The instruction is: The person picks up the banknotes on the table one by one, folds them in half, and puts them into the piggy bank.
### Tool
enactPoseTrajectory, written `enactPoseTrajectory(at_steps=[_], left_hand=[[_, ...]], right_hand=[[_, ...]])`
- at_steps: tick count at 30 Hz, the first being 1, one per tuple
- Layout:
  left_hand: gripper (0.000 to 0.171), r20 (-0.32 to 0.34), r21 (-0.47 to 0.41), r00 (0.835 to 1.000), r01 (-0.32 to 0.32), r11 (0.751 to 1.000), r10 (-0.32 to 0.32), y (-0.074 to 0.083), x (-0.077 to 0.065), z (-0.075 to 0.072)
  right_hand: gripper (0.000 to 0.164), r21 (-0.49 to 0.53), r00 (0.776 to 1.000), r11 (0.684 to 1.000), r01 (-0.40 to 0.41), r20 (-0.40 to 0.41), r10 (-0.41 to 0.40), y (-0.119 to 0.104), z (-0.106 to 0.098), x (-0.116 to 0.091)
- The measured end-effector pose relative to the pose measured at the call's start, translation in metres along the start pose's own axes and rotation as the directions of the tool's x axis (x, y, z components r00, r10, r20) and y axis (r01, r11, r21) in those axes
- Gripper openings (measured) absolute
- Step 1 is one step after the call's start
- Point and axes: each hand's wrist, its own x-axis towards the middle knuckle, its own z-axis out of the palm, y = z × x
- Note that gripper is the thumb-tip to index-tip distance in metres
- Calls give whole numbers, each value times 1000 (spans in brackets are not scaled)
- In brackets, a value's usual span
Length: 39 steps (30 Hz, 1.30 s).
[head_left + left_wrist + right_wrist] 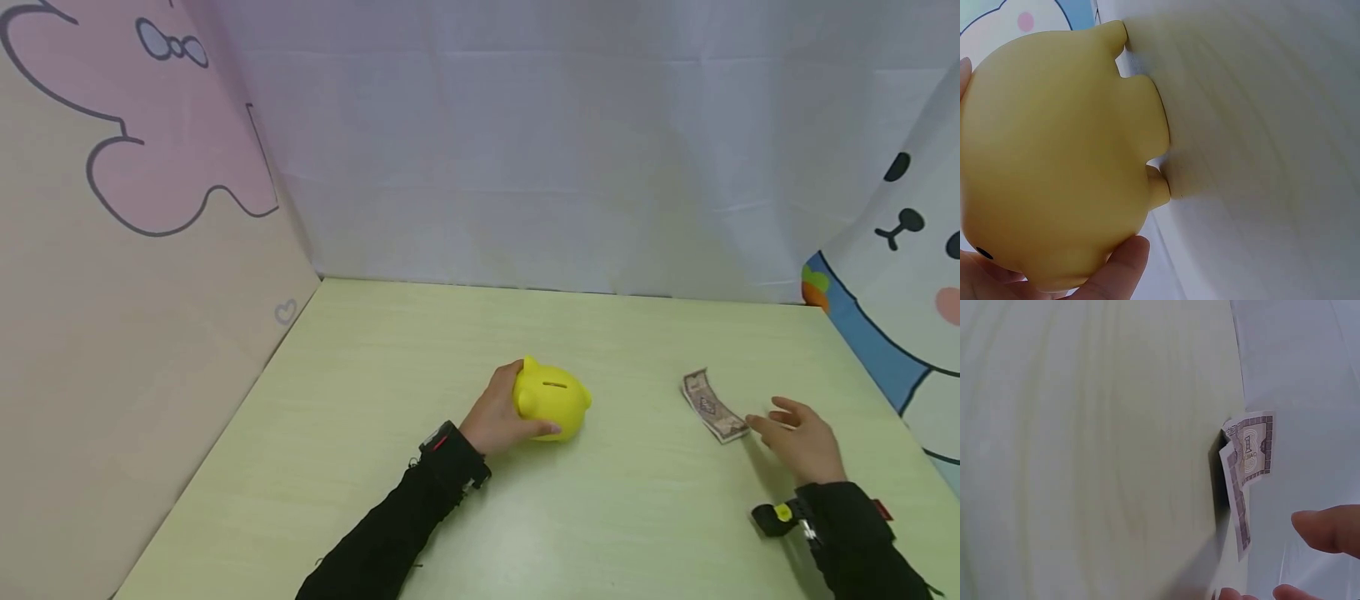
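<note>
A yellow piggy bank (551,400) with a coin slot on top stands on its short feet on the table. My left hand (504,412) grips it from the left, thumb along its near side and fingers around the far side. In the left wrist view the piggy bank (1060,150) fills much of the picture, feet on the tabletop. To the right lies a creased, bent-up banknote (712,406), marked with a 1 in the right wrist view. My right hand (804,442) hovers by its near right end, thumb and fingers apart with nothing between them.
The pale yellow-green table (390,333) meets a white cloth backdrop (525,167) at the back. A cartoon-printed panel (150,350) borders the left side, and another printed sheet (900,275) the right. Both wrists carry black straps.
</note>
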Motion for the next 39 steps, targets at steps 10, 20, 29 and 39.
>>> enactPoseTrajectory(at_steps=[10, 20, 29, 39], left_hand=[[105, -2, -2, 1000, -15, 1000, 15, -1, 0, 0], [104, 1, -4, 1000, -24, 1000, 24, 1, -1, -1], [104, 10, -5, 999, -32, 999, 32, -1, 0, -1], [105, 3, 19, 999, -33, 999, 33, -1, 2, -1]], right_hand=[[72, -30, 998, 999, -27, 52, 29, 0, 1, 8], [58, -108, 999, 994, 26, 40, -22, -2, 5, 10], [58, -117, 998, 993, 8, 58, -1, -3, 4, 11], [60, -34, 995, 999, -39, 90, 42, -4, -1, 8]])
